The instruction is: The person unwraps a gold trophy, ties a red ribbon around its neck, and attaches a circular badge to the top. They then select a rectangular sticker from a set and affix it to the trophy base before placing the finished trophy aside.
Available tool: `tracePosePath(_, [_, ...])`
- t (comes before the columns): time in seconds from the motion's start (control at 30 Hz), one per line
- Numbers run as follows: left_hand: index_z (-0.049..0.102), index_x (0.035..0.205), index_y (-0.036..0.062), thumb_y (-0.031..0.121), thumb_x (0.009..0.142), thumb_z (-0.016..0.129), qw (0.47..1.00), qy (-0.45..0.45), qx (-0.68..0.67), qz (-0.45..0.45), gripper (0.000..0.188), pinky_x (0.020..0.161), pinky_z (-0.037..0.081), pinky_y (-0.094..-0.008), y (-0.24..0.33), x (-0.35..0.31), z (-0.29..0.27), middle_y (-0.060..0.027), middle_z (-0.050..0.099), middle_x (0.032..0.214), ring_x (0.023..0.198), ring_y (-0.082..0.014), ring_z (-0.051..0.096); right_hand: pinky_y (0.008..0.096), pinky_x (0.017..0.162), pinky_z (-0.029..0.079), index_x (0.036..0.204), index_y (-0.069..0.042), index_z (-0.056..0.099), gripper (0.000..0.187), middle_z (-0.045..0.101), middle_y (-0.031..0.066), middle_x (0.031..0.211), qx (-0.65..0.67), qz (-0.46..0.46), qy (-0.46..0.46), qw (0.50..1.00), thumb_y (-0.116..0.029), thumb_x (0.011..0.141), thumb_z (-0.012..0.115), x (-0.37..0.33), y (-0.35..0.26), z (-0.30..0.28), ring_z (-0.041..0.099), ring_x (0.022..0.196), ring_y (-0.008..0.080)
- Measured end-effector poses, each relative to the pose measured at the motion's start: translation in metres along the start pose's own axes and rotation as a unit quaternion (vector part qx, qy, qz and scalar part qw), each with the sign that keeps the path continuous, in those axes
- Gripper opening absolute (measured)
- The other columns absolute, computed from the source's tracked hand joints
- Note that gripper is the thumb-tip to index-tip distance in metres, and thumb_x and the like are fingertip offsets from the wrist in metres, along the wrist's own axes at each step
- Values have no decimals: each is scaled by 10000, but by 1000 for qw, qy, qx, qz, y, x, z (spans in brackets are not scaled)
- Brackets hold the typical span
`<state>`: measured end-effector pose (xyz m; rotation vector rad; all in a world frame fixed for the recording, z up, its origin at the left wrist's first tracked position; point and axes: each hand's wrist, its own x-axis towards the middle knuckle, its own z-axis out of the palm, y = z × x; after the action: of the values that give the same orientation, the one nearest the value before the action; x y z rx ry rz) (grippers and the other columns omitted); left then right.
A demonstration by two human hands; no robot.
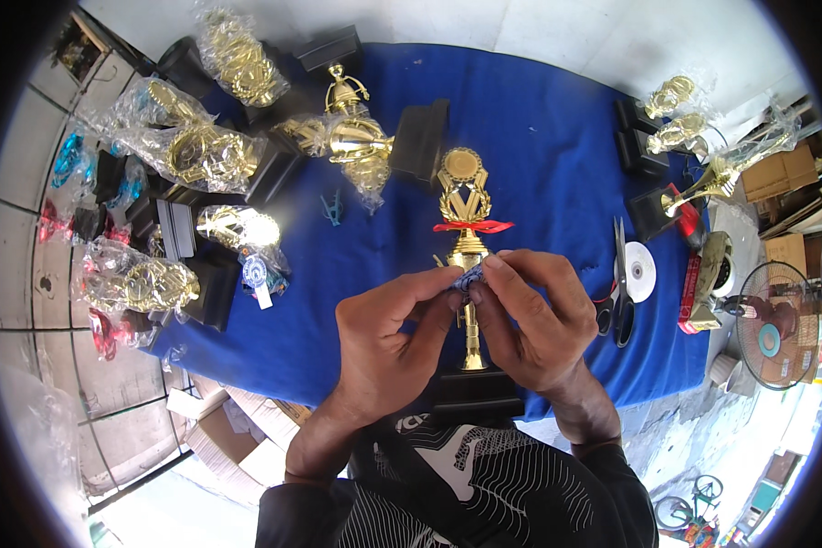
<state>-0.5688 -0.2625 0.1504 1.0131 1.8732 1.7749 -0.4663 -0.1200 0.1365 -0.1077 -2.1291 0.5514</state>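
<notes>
We hold a small blue-and-white ribbon piece (467, 278) pinched between the fingertips of both hands, our left hand (388, 342) and right hand (532, 320) closed narrowly on it just in front of the stem of a tall gold plastic trophy with a red bow (467, 224). The trophy stands upright on its black base at the near edge of the blue-covered tabletop (557, 155), close to our chest, so both hands can work at its stem. Black-handled scissors (620, 292) and a white tape roll (640, 271) lie near the right edge, within easy reach. Bagged gold trophy parts (196, 151) crowd the left edge.
</notes>
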Motion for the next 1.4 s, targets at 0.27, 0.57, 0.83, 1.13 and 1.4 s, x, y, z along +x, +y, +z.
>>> tracePosePath(0.27, [712, 1125, -86, -113, 918, 688, 1000, 2, 13, 17, 211, 750, 587, -249, 2, 0, 3, -141, 762, 955, 850, -134, 723, 333, 649, 579, 1112, -1, 735, 431, 676, 115, 995, -5, -5, 8, 1000, 54, 695, 832, -3, 1, -3, 697, 802, 256])
tracePosePath(0.57, [717, 1118, -78, -100, 918, 696, 999, 3, 34, 24, 202, 737, 590, -253, 4, 1, 5, -130, 763, 922, 835, -136, 726, 330, 644, 581, 1099, 9, 731, 418, 681, 120, 993, -10, -12, 0, 1000, 47, 696, 839, -2, 3, -6, 697, 796, 255])
tracePosePath(0.83, [722, 1115, -55, -81, 917, 701, 997, 5, 70, 40, 201, 732, 594, -264, 6, 3, 6, -139, 766, 926, 847, -155, 744, 329, 652, 575, 1127, -16, 727, 438, 685, 110, 999, 10, 9, 13, 1000, 46, 708, 839, -2, 5, -5, 692, 802, 246])
tracePosePath(1.13, [722, 1124, -33, -78, 918, 679, 997, 4, 65, 37, 215, 716, 590, -276, 5, 7, 7, -160, 764, 932, 857, -194, 772, 338, 691, 594, 1127, -4, 730, 434, 696, 114, 1000, -11, 8, -1, 1000, 39, 709, 841, -2, 5, -6, 709, 842, 257])
tracePosePath(1.4, [715, 1126, -39, -80, 918, 666, 997, -10, 74, 35, 218, 716, 590, -275, 4, 8, 8, -165, 761, 926, 870, -214, 778, 350, 731, 615, 1108, 17, 729, 415, 702, 120, 1009, -13, -6, -27, 1000, 33, 709, 844, 0, 9, -10, 723, 886, 281])
